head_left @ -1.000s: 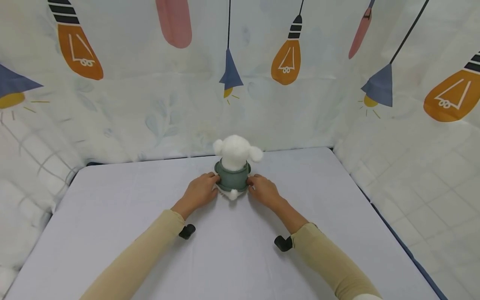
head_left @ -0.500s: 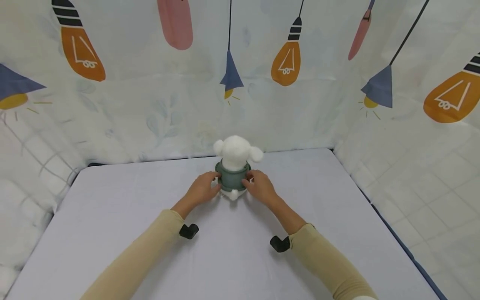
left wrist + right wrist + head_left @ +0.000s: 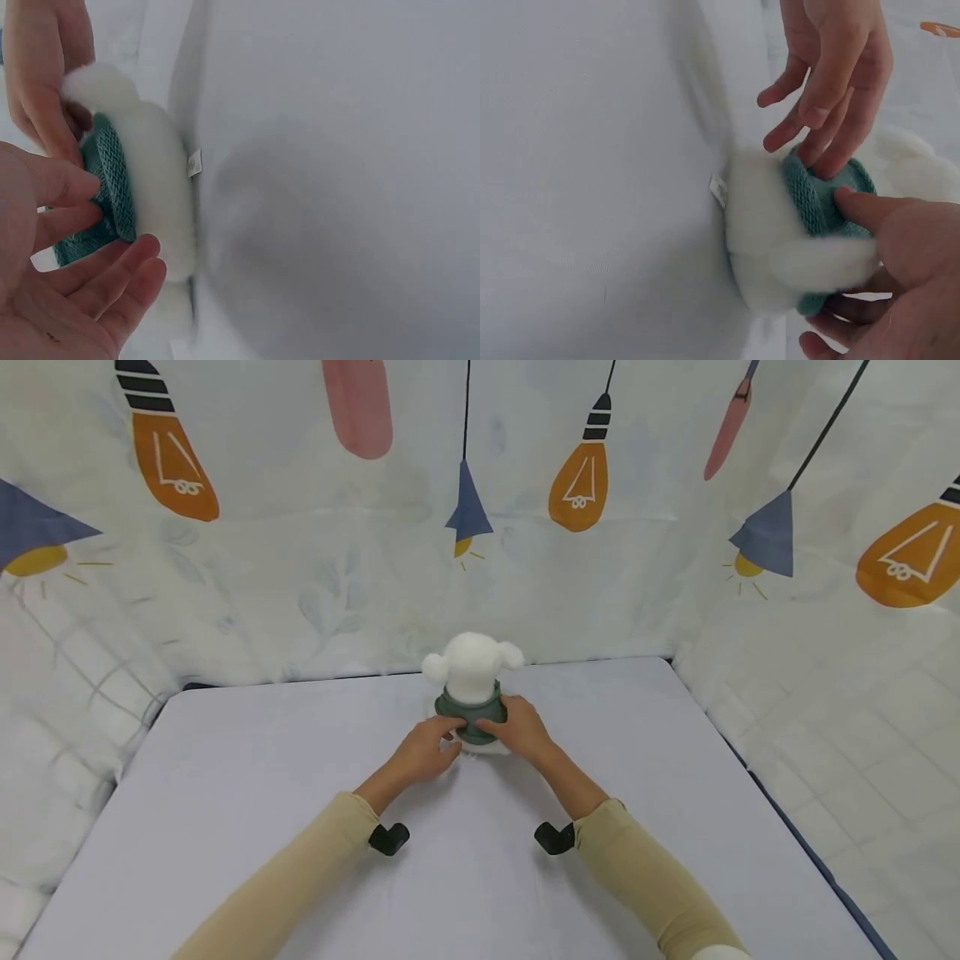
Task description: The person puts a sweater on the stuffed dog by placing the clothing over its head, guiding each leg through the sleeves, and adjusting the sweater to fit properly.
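A white plush toy [image 3: 472,672] in a green knitted sweater [image 3: 808,195] sits on the table, its back towards me in the head view. My left hand [image 3: 427,752] is at its left side. In the left wrist view, the thumb and forefinger pinch the sweater's edge while the other fingers stretch out. At the toy's right side is my right hand [image 3: 522,731]. Its thumb presses on the sweater and its fingers curl round the side, with a blurred white limb [image 3: 825,264] between. A small white tag [image 3: 195,163] sticks out low on the toy. The toy's front is hidden.
The white table [image 3: 480,877] ends close behind the toy. A curtain [image 3: 510,585] printed with lamps and bulbs hangs along the back and sides. Both forearms wear beige sleeves [image 3: 285,877], with black wrist devices [image 3: 389,839] below the cuffs.
The toy has turned, bringing its left-hand ear nearer me and its right-hand ear farther away. My left hand has moved inward over the sweater's back; my right thumb now lies across it too.
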The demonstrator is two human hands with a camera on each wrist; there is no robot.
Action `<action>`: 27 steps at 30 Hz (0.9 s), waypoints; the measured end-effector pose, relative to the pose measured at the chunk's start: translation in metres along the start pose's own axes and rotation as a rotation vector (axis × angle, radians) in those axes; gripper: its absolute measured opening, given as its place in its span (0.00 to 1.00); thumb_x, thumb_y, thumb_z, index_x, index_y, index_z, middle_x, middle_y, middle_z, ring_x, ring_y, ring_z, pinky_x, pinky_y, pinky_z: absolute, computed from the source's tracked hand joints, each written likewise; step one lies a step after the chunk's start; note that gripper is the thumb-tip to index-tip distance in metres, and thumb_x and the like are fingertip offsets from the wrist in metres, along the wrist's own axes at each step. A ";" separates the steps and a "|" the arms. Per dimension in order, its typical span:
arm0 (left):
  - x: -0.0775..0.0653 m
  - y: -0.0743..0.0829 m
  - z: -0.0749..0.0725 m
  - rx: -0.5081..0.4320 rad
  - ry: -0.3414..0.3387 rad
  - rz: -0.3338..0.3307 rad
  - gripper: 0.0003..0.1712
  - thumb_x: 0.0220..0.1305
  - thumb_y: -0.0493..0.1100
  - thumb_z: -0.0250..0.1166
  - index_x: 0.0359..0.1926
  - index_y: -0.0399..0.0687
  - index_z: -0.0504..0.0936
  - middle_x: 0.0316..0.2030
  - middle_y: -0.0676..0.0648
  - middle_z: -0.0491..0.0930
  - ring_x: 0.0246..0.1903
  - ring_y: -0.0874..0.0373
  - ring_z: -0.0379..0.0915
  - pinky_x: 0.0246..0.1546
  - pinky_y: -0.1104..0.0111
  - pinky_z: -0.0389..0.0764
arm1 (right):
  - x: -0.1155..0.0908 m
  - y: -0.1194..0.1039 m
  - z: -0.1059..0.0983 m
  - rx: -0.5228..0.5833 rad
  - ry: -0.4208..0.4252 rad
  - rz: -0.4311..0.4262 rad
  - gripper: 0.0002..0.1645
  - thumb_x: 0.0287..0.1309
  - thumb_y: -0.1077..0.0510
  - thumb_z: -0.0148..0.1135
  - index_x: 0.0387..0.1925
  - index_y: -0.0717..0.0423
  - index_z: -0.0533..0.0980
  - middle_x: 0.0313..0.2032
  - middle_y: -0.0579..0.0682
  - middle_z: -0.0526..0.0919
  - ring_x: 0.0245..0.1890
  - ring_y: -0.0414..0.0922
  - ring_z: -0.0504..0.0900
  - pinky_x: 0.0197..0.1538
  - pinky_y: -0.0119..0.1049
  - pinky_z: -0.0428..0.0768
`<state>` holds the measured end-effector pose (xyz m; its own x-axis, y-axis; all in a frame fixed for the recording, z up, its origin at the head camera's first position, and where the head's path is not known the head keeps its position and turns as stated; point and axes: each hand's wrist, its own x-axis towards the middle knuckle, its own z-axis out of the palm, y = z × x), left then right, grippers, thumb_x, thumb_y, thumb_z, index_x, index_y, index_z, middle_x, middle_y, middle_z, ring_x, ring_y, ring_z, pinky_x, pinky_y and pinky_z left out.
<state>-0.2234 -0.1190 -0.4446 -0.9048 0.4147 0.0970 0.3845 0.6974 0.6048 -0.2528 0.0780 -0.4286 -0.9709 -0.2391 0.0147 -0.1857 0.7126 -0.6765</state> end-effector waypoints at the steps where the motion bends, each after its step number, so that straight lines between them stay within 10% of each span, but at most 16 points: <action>1: 0.000 0.002 0.003 0.001 -0.010 0.028 0.23 0.64 0.38 0.61 0.60 0.39 0.76 0.58 0.39 0.76 0.48 0.48 0.80 0.48 0.56 0.80 | 0.000 0.001 -0.002 -0.009 0.018 -0.004 0.36 0.58 0.46 0.66 0.61 0.63 0.71 0.57 0.60 0.77 0.58 0.54 0.76 0.59 0.49 0.76; 14: -0.004 0.021 0.017 0.052 -0.157 0.150 0.21 0.66 0.41 0.62 0.59 0.45 0.78 0.65 0.40 0.71 0.59 0.45 0.73 0.58 0.52 0.75 | 0.011 0.001 0.002 -0.236 0.076 0.041 0.44 0.51 0.44 0.72 0.66 0.55 0.66 0.63 0.55 0.73 0.63 0.53 0.73 0.59 0.61 0.70; 27: -0.017 0.023 0.004 0.073 -0.021 0.035 0.12 0.66 0.41 0.62 0.49 0.48 0.83 0.45 0.51 0.85 0.45 0.54 0.81 0.45 0.59 0.81 | 0.027 0.011 -0.002 -0.306 0.096 -0.038 0.35 0.58 0.53 0.67 0.66 0.46 0.68 0.65 0.49 0.73 0.65 0.51 0.71 0.60 0.58 0.68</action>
<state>-0.1988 -0.1073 -0.4358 -0.8866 0.4515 0.1003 0.4293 0.7225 0.5419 -0.2811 0.0803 -0.4344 -0.9696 -0.2162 0.1150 -0.2447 0.8734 -0.4212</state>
